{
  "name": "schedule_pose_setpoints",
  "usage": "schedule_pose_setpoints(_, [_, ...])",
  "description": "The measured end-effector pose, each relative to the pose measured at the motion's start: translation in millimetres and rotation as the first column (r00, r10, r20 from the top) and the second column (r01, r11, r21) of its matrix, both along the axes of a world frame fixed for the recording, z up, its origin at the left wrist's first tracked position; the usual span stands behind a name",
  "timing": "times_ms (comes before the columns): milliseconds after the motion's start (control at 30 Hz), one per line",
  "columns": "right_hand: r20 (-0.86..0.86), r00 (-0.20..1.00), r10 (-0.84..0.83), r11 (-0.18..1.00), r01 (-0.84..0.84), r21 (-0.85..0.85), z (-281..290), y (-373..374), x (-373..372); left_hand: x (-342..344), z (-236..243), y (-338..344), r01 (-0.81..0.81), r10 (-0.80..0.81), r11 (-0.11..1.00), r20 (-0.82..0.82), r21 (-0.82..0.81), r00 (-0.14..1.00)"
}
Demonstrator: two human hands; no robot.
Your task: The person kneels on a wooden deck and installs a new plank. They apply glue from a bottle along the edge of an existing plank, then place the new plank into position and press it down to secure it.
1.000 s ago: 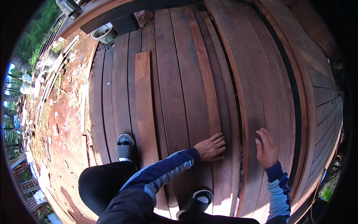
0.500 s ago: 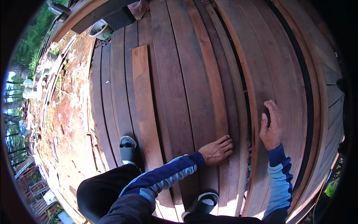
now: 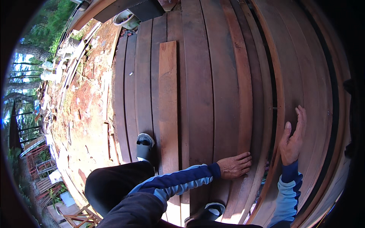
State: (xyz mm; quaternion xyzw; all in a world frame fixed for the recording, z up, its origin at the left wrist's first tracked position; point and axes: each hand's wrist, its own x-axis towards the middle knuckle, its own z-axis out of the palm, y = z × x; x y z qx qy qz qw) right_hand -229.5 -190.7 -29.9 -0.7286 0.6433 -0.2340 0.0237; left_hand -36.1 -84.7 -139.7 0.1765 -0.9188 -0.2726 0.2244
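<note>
My left hand (image 3: 235,166) lies palm down with its fingers stretched over a narrow reddish-brown strip of wood (image 3: 242,72), which runs lengthwise on the deck boards (image 3: 197,87). Its fingertips point right; whether they grip the strip's far side is hidden. Over a wide raised plank surface (image 3: 308,72) to the right, my right hand (image 3: 292,138) is open, thumb apart from the fingers and nothing in it. That hand is near the left edge of this surface, beside a dark gap (image 3: 274,91). Whether its little-finger side touches the planks I cannot tell.
Another loose board (image 3: 168,87) lies on the deck left of centre, beside my sandalled foot (image 3: 145,142). Reddish ground (image 3: 85,110) with scattered wood adjoins the deck's left edge. A pale pot (image 3: 126,19) and a dark beam (image 3: 144,10) are at the far end.
The view has turned left, shifting the scene rightward in the picture. My left hand remains on the strip. My right hand's fingers are straighter than before.
</note>
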Motion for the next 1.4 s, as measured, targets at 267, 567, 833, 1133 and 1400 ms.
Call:
schedule_pose_setpoints(267, [-0.092, 0.993, -0.072, 0.986, 0.085, 0.146, 15, -8, 7, 1, -1, 1, 0.099, -0.112, 0.986, 0.094, 0.133, 0.989])
schedule_pose_setpoints(567, [-0.055, 0.997, -0.059, 0.963, 0.071, 0.259, 28, -14, 8, 55, 58, -93, -0.033, 0.043, 0.975, -0.041, 0.221, 0.998])
schedule_pose_setpoints(833, [0.000, 0.995, -0.102, 0.932, 0.095, 0.349, 29, -16, 5, 234, 164, -447, -0.538, 0.617, 0.767, 0.168, -0.350, 0.769])
schedule_pose_setpoints(1133, [-0.032, 0.986, -0.161, 0.863, 0.157, 0.481, 21, -8, -3, 306, 256, -660, -0.224, 0.460, 0.850, 0.466, -0.477, 0.756])
schedule_pose_setpoints(1400, [-0.380, 0.873, -0.304, 0.624, 0.484, 0.613, 63, -49, 52, 325, 231, -684, -0.213, 0.378, 0.899, 0.432, -0.384, 0.819])
